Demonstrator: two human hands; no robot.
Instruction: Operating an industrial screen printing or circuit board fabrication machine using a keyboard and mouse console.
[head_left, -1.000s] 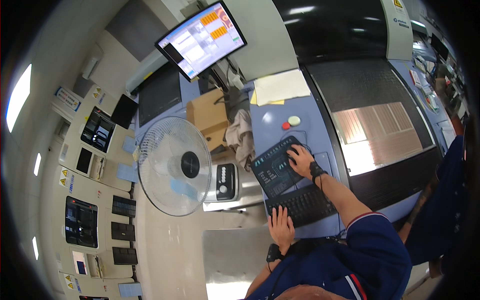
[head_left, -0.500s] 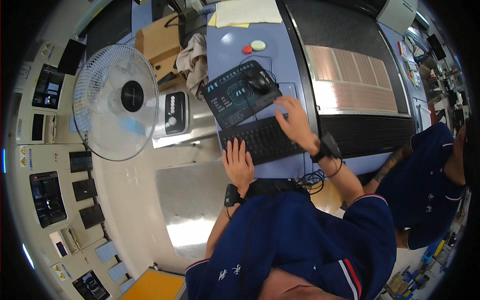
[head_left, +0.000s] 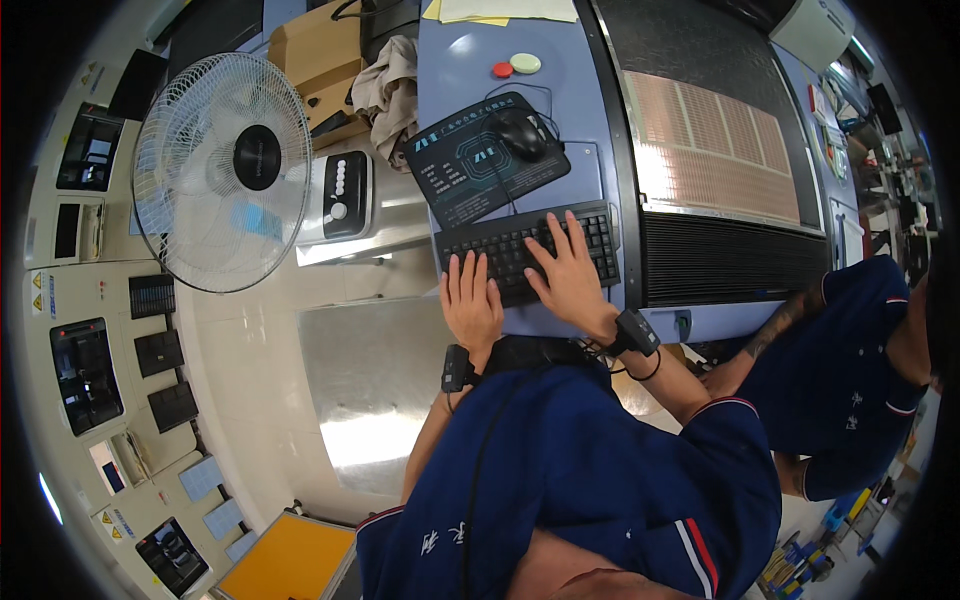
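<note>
A black keyboard (head_left: 505,262) lies along the near part of the blue bench. My left hand (head_left: 472,308) rests at its left end, fingers stretched forward over the keys, holding nothing. On the right half of the keys, my right hand (head_left: 570,272) has its fingers spread, also with nothing in it. Behind the keyboard lies a dark printed mouse pad (head_left: 465,185), set at a slant. A black mouse (head_left: 520,138) sits on the pad's far right part, its cable looping behind it. Each of my wrists wears a black strapped device.
A round disc pair, red (head_left: 502,70) and pale green (head_left: 525,63), lies farther back. To the right, a copper-coloured panel (head_left: 715,140) rests on a dark conveyor. A standing fan (head_left: 225,170) is at left, beside a cardboard box (head_left: 320,60). A co-worker (head_left: 810,370) stands at right.
My right hand has come down from beside the mouse pad onto the keyboard's right half. My left hand stays at the left keys. The whole view has shifted slightly.
</note>
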